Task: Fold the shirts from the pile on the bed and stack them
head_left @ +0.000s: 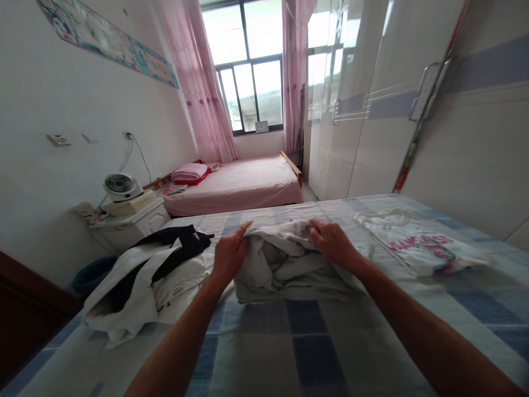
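Note:
A light grey garment (289, 273), bunched and loosely folded, lies in front of me on the checked bedsheet (264, 353); its exact kind is hidden by the folds. My left hand (230, 251) grips its upper left edge, thumb and fingers closed on the cloth. At the upper right edge, my right hand (334, 241) pinches the fabric too. Left of the garment is a rumpled heap of black and white clothing (136, 281). On the right, a white T-shirt (417, 237) with pink lettering lies folded flat.
Beyond this bed stands a second bed (256, 182) with a pink sheet and folded pink bedding (191, 172). A white fan (122, 186) sits on boxes over a bedside cabinet (140, 220). Glossy wardrobe doors (372, 149) line the right side. A dark bin (93, 275) is at lower left.

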`<state>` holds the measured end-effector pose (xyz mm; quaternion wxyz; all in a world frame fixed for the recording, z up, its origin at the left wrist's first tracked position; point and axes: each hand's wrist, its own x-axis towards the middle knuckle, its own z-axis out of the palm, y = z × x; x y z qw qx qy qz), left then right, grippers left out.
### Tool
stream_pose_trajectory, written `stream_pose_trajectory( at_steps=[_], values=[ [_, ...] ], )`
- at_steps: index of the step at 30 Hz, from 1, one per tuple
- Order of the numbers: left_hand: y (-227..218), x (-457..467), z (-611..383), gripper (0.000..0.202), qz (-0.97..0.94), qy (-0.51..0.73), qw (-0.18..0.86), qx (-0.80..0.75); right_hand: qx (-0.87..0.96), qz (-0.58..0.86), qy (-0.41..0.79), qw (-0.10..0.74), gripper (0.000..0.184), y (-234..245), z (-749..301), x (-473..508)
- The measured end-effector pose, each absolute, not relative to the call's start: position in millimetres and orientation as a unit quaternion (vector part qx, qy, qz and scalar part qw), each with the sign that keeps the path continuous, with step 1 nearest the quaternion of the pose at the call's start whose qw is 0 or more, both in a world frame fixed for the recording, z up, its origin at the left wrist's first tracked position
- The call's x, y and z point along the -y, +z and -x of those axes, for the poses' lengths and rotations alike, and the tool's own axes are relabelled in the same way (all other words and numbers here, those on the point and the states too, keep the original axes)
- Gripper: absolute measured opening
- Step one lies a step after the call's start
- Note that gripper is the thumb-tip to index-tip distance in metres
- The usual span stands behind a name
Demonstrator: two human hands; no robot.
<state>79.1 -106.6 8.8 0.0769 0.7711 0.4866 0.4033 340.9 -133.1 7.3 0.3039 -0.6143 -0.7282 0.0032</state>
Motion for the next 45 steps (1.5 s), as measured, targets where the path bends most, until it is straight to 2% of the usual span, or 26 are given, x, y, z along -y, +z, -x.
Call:
stream_pose_trajectory(
  at_steps=[5,7,9,11,14,16,19,21,24,29,35,38,42,45],
  values=[
    [32.3,84.4,-14.7,0.031,-0.594,0.578,0.018,-0.560,0.506,0.724,-0.050,0.466,0.027,37.9,-410.4,129.3],
    [38.8,80.8,12.7,0.028,-0.533,0.592,-0.034,-0.603,0.455,0.737,-0.064,0.496,0.029,46.5,-430.3,134.3],
    [42.3,80.8,31.6,0.027,-0.509,0.546,-0.104,-0.657,0.453,0.762,-0.073,0.457,0.029,50.4,-440.8,139.5],
    [42.6,81.7,37.1,0.034,-0.525,0.481,-0.162,-0.683,0.474,0.798,-0.079,0.364,0.033,49.7,-442.9,142.0],
    [34.8,79.8,20.3,0.042,-0.616,0.418,-0.190,-0.640,0.511,0.811,-0.115,0.261,0.038,40.6,-434.6,137.3],
    [23.1,76.3,-0.7,0.038,-0.699,0.364,-0.175,-0.590,0.562,0.781,-0.111,0.249,0.039,28.8,-424.7,129.6],
    [-2.5,71.1,-30.4,0.042,-0.787,0.244,-0.144,-0.548,0.660,0.710,-0.037,0.242,0.041,2.2,-407.0,115.7],
    [-21.0,68.6,-42.1,0.047,-0.801,0.164,-0.121,-0.562,0.706,0.669,-0.001,0.230,0.046,-18.5,-395.6,107.6],
    [-42.8,64.0,-46.8,0.043,-0.802,0.089,-0.077,-0.586,0.736,0.643,0.018,0.210,0.051,-46.1,-381.6,100.0],
    [-51.8,51.1,-46.2,0.042,-0.849,0.082,0.003,-0.522,0.745,0.638,0.029,0.193,0.051,-66.1,-370.8,98.7],
    [-43.3,43.3,-50.5,0.040,-0.852,0.042,0.061,-0.518,0.762,0.634,0.014,0.130,0.033,-54.5,-375.6,105.4],
    [-37.8,45.5,-52.7,0.033,-0.847,0.017,0.069,-0.527,0.765,0.632,0.028,0.124,0.031,-47.5,-374.2,108.5],
    [-30.6,47.1,-57.6,0.035,-0.850,-0.008,0.069,-0.522,0.751,0.636,0.091,0.153,0.031,-44.9,-367.0,110.7],
    [-28.0,46.4,-62.0,0.032,-0.857,-0.036,0.048,-0.512,0.743,0.615,0.109,0.241,0.026,-42.0,-364.3,109.5]
  ],
)
